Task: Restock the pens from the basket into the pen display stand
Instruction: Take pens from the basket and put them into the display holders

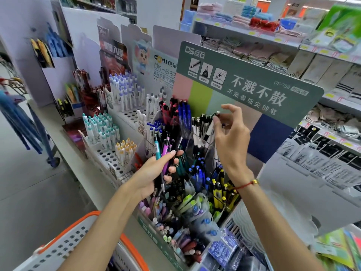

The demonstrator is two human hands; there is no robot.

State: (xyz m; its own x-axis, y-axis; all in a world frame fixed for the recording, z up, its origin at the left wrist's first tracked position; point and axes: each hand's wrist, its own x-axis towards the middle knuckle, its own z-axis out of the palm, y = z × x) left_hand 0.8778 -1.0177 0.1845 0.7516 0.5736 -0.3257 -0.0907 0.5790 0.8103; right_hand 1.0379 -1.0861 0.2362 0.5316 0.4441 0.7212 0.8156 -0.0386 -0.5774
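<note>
Head view: we look down at a shop counter, with our two bare arms reaching forward. Our left hand [156, 173] is curled around a small bundle of pens [166, 153], at least three: one teal, one purple, one black; beyond that the exact count is hard to tell. Our right hand [230, 133], a red cord at the wrist, pinches the top of one black-and-white pen [212, 124] with thumb and forefinger, the other fingers spread. That pen stands among about five like it in a clear compartment of the pen display stand [250, 83], a tiered stand with a grey-green backboard. Lower compartments hold crowded blue, yellow and pastel pens, too many to count. One grey basket [64, 245] with an orange rim sits at lower left, just beside the stand.
</note>
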